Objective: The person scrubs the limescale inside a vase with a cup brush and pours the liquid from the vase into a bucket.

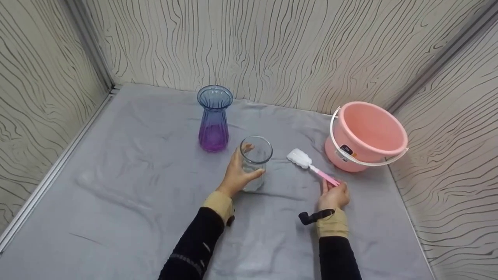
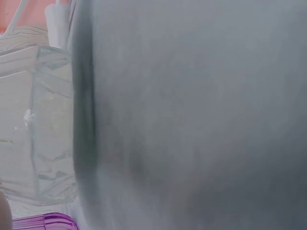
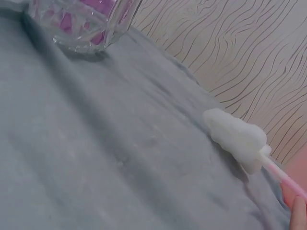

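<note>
The left hand (image 1: 235, 175) reaches forward and its fingers curl around the clear glass vase (image 1: 255, 161), which stands upright on the grey cloth (image 1: 128, 186). The right hand (image 1: 333, 195) rests on the cloth and pinches the pink handle end of the sponge brush (image 1: 311, 166), which lies flat. The pink bucket (image 1: 367, 134) looks empty. The purple vase (image 1: 214, 118) stands behind the glass one.

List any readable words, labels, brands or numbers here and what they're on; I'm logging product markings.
Pink bucket: a small dark sticker with an orange patch on its side, too small and blurred to read.
Clear glass vase, blue-purple vase, sponge brush: no text visible.
</note>
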A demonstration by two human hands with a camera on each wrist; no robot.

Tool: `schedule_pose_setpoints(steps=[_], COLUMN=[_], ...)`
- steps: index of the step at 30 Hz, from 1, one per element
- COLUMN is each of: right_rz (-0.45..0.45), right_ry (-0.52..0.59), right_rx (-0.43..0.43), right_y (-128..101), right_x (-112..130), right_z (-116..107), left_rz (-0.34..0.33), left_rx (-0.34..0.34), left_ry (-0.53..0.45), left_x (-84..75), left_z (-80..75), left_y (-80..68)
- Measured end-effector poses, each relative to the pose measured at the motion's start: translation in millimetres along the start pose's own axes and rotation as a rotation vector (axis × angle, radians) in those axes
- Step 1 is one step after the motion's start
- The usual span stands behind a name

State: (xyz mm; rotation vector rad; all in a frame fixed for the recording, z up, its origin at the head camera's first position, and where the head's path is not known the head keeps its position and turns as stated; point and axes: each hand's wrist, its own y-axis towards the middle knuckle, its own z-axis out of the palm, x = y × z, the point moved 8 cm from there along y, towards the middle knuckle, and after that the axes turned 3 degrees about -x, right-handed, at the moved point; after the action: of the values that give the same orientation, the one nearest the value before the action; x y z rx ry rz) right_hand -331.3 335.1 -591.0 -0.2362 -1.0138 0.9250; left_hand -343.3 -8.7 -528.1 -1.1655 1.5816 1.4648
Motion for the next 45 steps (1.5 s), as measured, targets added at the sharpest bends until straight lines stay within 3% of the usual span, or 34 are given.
schedule_pose_setpoints(steps=[6, 15, 24, 29, 37, 45], right_rz=[-0.012, -0.105, -0.204, -0.298, -0.536, -0.683], right_ry=[-0.113, -0.263, -0.568, -0.747, -1.064, -1.177], right_rx=[0.01, 0.051, 0.041, 0.052, 0.094, 0.143], right_y=[5, 10, 14, 15, 9, 2], right_x=[4, 21, 33, 39, 43, 40], right_z=[-4, -11, -21, -23, -12, -4], left_rz=[-0.015, -0.005, -0.02, -0.002, -0.011, -0.005], left_rx=[0.005, 0.005, 0.013, 0.004, 0.001, 0.005], left_ry=[0.002, 0.003, -0.002, -0.004, 0.009, -0.014], left_x=[1.4, 1.6, 0.6, 0.3, 1.9, 0.3], left_z=[-0.1, -0.2, -0.4, 0.3, -0.6, -0.1], left_y=[-0.4, -0.4, 0.0, 0.1, -0.3, -0.1])
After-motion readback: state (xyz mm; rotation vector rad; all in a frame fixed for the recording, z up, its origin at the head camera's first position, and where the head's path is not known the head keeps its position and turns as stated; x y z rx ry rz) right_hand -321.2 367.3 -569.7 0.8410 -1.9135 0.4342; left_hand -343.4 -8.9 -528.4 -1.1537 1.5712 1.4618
